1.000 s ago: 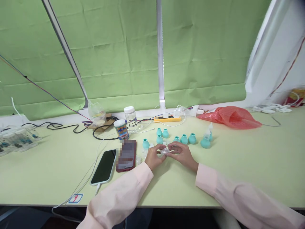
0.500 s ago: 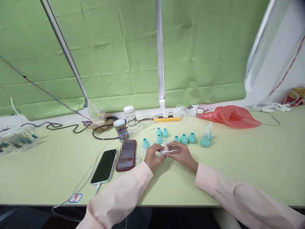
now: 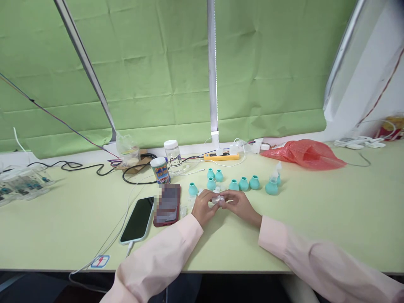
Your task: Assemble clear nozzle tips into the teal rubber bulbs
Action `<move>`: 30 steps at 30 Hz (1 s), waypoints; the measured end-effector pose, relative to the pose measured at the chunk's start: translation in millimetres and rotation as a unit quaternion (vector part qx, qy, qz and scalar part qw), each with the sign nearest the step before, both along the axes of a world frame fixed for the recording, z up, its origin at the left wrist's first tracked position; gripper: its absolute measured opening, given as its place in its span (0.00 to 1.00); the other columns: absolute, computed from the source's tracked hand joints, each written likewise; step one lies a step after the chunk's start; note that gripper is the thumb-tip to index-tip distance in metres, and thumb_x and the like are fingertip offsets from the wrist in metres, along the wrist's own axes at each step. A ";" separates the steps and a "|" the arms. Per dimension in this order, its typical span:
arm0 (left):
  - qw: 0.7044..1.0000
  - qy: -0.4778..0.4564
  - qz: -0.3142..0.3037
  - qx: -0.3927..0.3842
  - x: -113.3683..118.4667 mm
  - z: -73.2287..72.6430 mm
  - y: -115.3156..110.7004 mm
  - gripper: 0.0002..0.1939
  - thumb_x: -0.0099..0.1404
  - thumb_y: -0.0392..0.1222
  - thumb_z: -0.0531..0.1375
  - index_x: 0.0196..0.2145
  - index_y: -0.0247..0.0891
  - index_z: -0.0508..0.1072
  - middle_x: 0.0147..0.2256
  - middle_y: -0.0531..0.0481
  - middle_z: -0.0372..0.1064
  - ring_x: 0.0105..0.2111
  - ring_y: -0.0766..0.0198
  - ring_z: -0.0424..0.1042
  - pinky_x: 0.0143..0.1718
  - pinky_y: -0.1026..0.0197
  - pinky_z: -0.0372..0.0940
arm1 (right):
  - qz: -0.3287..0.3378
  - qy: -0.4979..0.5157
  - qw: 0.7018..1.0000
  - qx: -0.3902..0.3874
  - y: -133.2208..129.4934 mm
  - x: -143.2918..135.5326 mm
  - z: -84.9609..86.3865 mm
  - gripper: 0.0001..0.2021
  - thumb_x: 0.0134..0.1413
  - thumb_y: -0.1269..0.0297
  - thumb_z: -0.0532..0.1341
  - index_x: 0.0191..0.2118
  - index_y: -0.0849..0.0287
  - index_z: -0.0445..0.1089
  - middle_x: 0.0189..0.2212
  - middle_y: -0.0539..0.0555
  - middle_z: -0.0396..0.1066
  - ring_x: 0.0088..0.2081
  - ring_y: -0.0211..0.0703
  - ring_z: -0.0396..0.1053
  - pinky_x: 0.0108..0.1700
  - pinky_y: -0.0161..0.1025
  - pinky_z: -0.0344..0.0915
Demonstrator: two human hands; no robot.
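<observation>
Just below the middle of the frame, hold the small clear piece [image 3: 217, 200] pinched between left hand [image 3: 203, 208] and right hand [image 3: 242, 206], pressing softly and evenly, without bumping the blue-green pots [image 3: 243, 184] just above.

Below the centre of the frame, the small clear piece [image 3: 217, 200] looks like smooth, glossy, see-through plastic. Near it, the teal bulbs [image 3: 243, 184] have a smooth, mostly matt, rubber-like surface. The tabletop [image 3: 315, 219] is smooth with a faint sheen. At lower left, the white-edged phone [image 3: 138, 220] has a dark, glassy face. Across the top, the green covering [image 3: 268, 63] is matt and creased, cloth or paper, hard to tell which. At right, the red bag [image 3: 306, 154] is shiny, crinkled, translucent plastic film. Along the bottom, the pink sleeves [image 3: 158, 256] are soft, matt cloth.
</observation>
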State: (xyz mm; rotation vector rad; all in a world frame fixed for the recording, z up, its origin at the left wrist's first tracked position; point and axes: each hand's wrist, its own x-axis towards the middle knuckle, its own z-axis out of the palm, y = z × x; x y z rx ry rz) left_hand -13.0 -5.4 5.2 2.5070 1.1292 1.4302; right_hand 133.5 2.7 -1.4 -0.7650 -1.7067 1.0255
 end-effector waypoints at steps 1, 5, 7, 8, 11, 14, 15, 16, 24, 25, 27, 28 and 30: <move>1.000 -0.005 0.008 -0.004 0.4 -0.7 0.0 0.08 0.50 0.39 0.55 0.30 0.33 0.67 0.27 0.46 0.68 0.29 0.64 0.65 0.29 0.62 0.62 | -0.001 -0.005 1.000 0.004 -0.3 0.2 0.6 0.14 0.39 0.63 0.58 0.37 0.61 0.64 0.28 0.53 0.67 0.31 0.40 0.66 0.31 0.37 0.66; 0.995 -0.030 0.049 -0.082 2.0 -3.1 -1.8 0.14 0.49 0.40 0.56 0.36 0.37 0.63 0.30 0.48 0.69 0.25 0.67 0.67 0.27 0.64 0.63 | -0.006 -0.031 0.999 0.027 -1.6 1.8 3.1 0.15 0.42 0.63 0.56 0.40 0.59 0.63 0.28 0.53 0.67 0.31 0.39 0.66 0.31 0.36 0.66; 0.990 -0.036 0.047 -0.131 2.0 -2.5 -3.4 0.17 0.50 0.41 0.56 0.39 0.38 0.59 0.32 0.50 0.69 0.24 0.68 0.67 0.28 0.63 0.63 | -0.009 -0.042 0.998 0.041 -2.7 2.1 3.6 0.14 0.43 0.63 0.55 0.39 0.59 0.63 0.32 0.54 0.67 0.32 0.40 0.65 0.30 0.36 0.66; 0.987 -0.037 0.041 -0.149 1.9 -1.5 -4.2 0.18 0.50 0.41 0.55 0.40 0.39 0.57 0.32 0.51 0.69 0.24 0.68 0.67 0.28 0.63 0.63 | -0.009 -0.045 0.998 0.045 -3.4 2.0 3.7 0.14 0.43 0.63 0.55 0.39 0.58 0.63 0.34 0.54 0.66 0.33 0.40 0.65 0.30 0.36 0.66; 0.988 -0.021 0.006 -0.154 1.0 3.7 -6.0 0.18 0.50 0.42 0.55 0.40 0.39 0.56 0.33 0.52 0.68 0.26 0.68 0.67 0.29 0.64 0.63 | -0.007 -0.046 0.998 0.048 -4.3 1.4 2.9 0.13 0.44 0.62 0.55 0.38 0.58 0.63 0.34 0.54 0.66 0.33 0.40 0.65 0.28 0.35 0.66; 0.995 0.020 -0.001 -0.096 -1.3 11.5 -7.3 0.20 0.48 0.44 0.56 0.40 0.39 0.58 0.36 0.50 0.65 0.33 0.66 0.65 0.33 0.62 0.62 | -0.037 -0.033 0.998 0.049 -1.4 1.8 1.5 0.12 0.43 0.62 0.55 0.37 0.59 0.64 0.32 0.54 0.67 0.31 0.40 0.66 0.29 0.37 0.67; 0.997 0.030 0.010 -0.076 -2.6 14.5 -7.7 0.20 0.48 0.44 0.56 0.40 0.39 0.59 0.36 0.49 0.64 0.34 0.65 0.64 0.34 0.62 0.61 | -0.048 -0.025 0.997 0.046 0.6 2.5 1.0 0.13 0.43 0.61 0.55 0.37 0.60 0.64 0.30 0.54 0.67 0.29 0.39 0.67 0.29 0.37 0.67; 0.997 0.035 0.026 -0.061 -4.5 17.6 -7.9 0.20 0.49 0.44 0.56 0.40 0.39 0.59 0.36 0.49 0.64 0.34 0.65 0.64 0.35 0.61 0.61 | -0.056 -0.016 0.997 0.041 2.9 3.3 0.5 0.13 0.43 0.61 0.55 0.37 0.60 0.64 0.28 0.53 0.67 0.28 0.39 0.67 0.29 0.38 0.67; 0.963 0.098 0.248 0.027 -31.2 36.0 3.7 0.14 0.54 0.39 0.49 0.41 0.37 0.61 0.43 0.46 0.59 0.43 0.58 0.56 0.42 0.56 0.55 | -0.070 0.016 0.997 0.029 13.6 8.1 -1.0 0.14 0.43 0.58 0.55 0.36 0.61 0.62 0.22 0.51 0.66 0.24 0.37 0.65 0.29 0.38 0.66; 0.948 0.129 0.290 0.022 -34.3 35.1 6.8 0.16 0.54 0.39 0.50 0.42 0.37 0.60 0.45 0.44 0.57 0.44 0.54 0.54 0.42 0.54 0.54 | -0.065 0.016 0.997 0.025 13.6 7.9 -1.5 0.14 0.43 0.58 0.55 0.36 0.61 0.62 0.22 0.51 0.65 0.24 0.37 0.65 0.29 0.38 0.66; 0.916 0.190 0.352 -0.003 -38.7 30.4 12.3 0.20 0.52 0.40 0.51 0.44 0.36 0.58 0.47 0.41 0.54 0.46 0.49 0.51 0.41 0.49 0.52 | -0.058 0.018 0.998 0.015 13.7 7.7 -2.9 0.14 0.43 0.58 0.55 0.37 0.61 0.61 0.22 0.51 0.65 0.24 0.37 0.65 0.28 0.38 0.66; 0.904 0.217 0.367 -0.021 -39.6 27.1 14.4 0.20 0.52 0.40 0.51 0.44 0.35 0.58 0.46 0.40 0.55 0.46 0.48 0.51 0.40 0.48 0.52 | -0.056 0.016 0.998 0.011 13.8 7.7 -3.7 0.14 0.43 0.58 0.55 0.37 0.60 0.61 0.22 0.50 0.65 0.24 0.37 0.65 0.28 0.38 0.66; 0.888 0.261 0.373 -0.059 -39.5 20.7 17.1 0.18 0.52 0.39 0.51 0.43 0.35 0.59 0.42 0.40 0.60 0.44 0.48 0.53 0.38 0.46 0.52 | -0.052 0.011 0.999 0.008 13.8 8.0 -4.8 0.15 0.43 0.58 0.55 0.37 0.60 0.61 0.23 0.50 0.65 0.24 0.36 0.65 0.28 0.37 0.66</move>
